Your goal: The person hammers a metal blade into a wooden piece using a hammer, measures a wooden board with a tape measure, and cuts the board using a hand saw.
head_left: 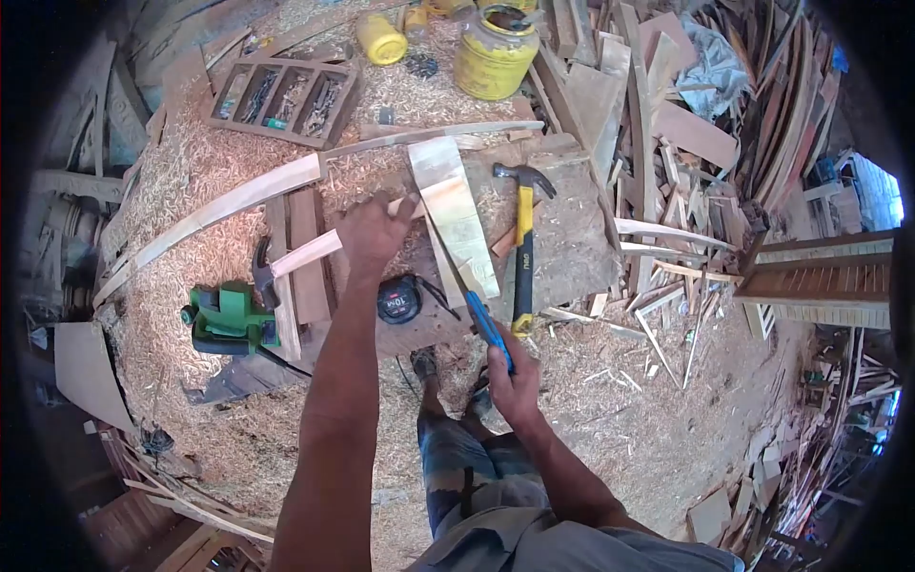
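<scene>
My left hand (375, 234) is closed over a narrow pale wood strip (310, 254) that slants across the workbench. In my right hand (515, 381) is a blue-handled tool (490, 331) with a thin blade pointing up and left. The blade lies along a pale board (457, 219); whether it touches the wood I cannot tell. To the right of that board rests a claw hammer (523, 248) with a yellow and black handle. A black tape measure (398, 299) sits between my two arms on the worn plywood top (581, 238).
At left stands a green power planer (232, 319), near another hammer head (262, 272). A long curved plank (224, 203) crosses the far left. Beyond are a divided wooden box (283, 100) of hardware and a yellow bucket (496, 59). Scrap wood (701, 133) piles up at right; shavings cover the floor.
</scene>
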Demonstrator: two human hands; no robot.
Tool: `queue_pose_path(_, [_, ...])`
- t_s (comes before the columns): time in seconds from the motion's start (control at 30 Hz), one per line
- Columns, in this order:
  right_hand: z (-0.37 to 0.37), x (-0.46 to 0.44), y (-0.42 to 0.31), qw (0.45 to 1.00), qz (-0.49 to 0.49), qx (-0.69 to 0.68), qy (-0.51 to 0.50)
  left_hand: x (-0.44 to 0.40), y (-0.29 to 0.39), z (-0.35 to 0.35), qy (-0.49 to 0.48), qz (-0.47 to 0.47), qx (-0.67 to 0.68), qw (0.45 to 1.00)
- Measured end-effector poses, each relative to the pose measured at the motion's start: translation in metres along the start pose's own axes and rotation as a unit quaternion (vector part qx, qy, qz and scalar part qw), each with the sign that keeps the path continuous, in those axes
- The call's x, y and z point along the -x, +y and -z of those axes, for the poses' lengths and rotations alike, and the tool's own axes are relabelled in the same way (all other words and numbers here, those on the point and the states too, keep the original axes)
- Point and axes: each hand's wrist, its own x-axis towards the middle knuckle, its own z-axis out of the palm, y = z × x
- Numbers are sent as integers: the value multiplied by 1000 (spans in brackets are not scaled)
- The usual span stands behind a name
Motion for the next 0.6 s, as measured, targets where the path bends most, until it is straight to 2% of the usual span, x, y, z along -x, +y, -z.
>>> queue_pose_path(0.03, [-2, 0, -2, 1000, -17, 8, -3, 1, -1, 0, 4, -9, 6, 1000])
queue_pose_path(0.07, [-14, -13, 0, 999, 32, 13, 23, 2, -2, 0, 8, -17, 14, 1000])
queue_pose_path(0.17, [-42, -71, -26, 997, 42, 62, 21, 7, 1, 1, 28, -19, 18, 999])
queue_pose_path(0.23, [-49, -92, -33, 999, 31, 35, 22, 5, -1, 0, 26, -8, 18, 999])
queue_pose_path(0.3, [-35, -76, -31, 998, 21, 57, 16, 3, -2, -5, 3, 12, 27, 1000])
queue_pose_path(0.33, [-24, -57, -23, 998, 28, 61, 18, 7, 3, 4, 26, -16, -4, 1000])
queue_pose_path(0.47, [21, 56, -2, 998, 19, 38, 46, 1, 4, -15, 57, 19, 1, 998])
queue_pose_path(0.57, [2, 13, -17, 997, 20, 59, 40, 3, 1, -21, 141, -8, -19, 990])
queue_pose_path(0.6, [-17, -18, -4, 995, 44, 83, 38, 4, -2, -22, 142, -12, -19, 990])
